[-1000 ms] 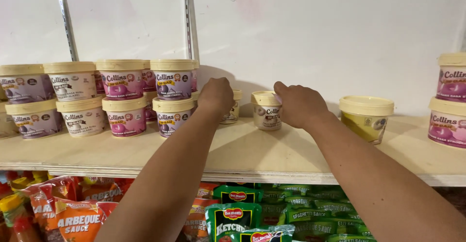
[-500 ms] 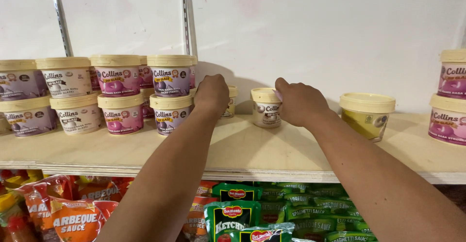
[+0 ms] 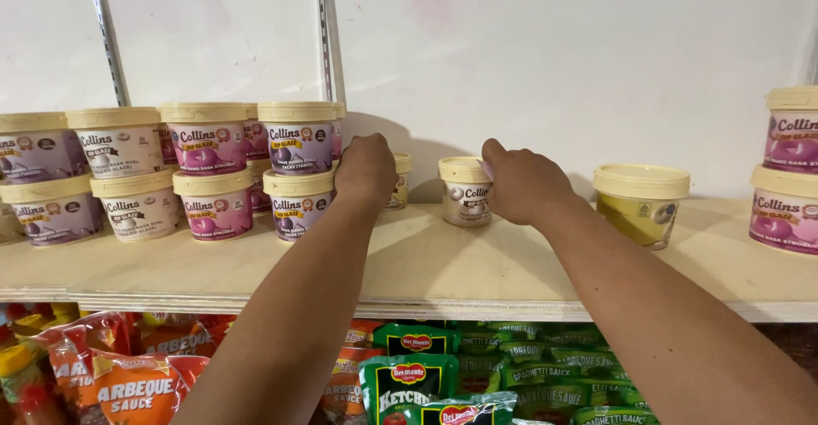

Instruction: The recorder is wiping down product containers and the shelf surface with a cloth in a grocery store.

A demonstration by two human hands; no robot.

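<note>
The left hand (image 3: 366, 169) is stretched to the back of a pale wooden shelf (image 3: 426, 263), its fingers curled down over a small cream-lidded tub (image 3: 399, 182) that is mostly hidden behind the knuckles; whether the tub is truly gripped cannot be told. The right hand (image 3: 521, 182) is placed just right of a second small cream-lidded tub (image 3: 465, 191), with its fingers bent and the thumb laid against the lid edge; a firm hold cannot be confirmed. This tub is stood upright between the 2 hands. Left of the left fingers, glaze tubs (image 3: 256, 169) are stacked in 2 tiers. Right of the right fingers, a yellow tub (image 3: 641, 203) is seen. Below the shelf, sauce pouches (image 3: 409, 382) are stored.
</note>
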